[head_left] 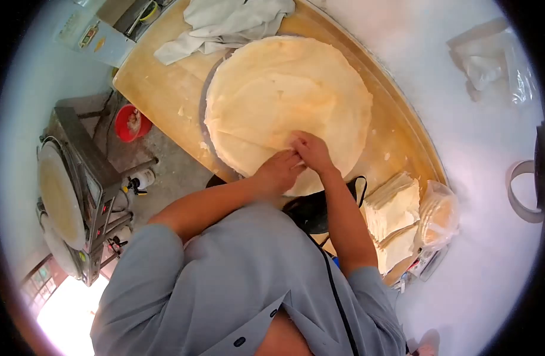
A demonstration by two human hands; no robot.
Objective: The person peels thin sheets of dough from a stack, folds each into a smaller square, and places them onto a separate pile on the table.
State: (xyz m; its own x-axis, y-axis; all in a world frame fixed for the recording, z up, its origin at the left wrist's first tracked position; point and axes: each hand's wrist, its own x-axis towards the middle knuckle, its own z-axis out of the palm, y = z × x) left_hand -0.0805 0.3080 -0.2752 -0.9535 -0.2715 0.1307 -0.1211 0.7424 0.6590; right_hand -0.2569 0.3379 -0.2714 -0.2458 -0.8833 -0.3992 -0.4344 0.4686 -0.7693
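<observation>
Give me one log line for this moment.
left hand on sheet stack | right hand touching it alongside | board under stack | cloth behind

stack of thin round wrappers (287, 101) is seen on wooden board (165, 89) | left hand (278, 172) and right hand (312, 151) are pressed together at stack's near edge, fingers pinched on top sheet | white cloth (225, 24) is laid behind stack | folded wrappers (397, 216) and bagged wrappers (441, 216) are placed right | red bucket (132, 123) is seen on floor
</observation>
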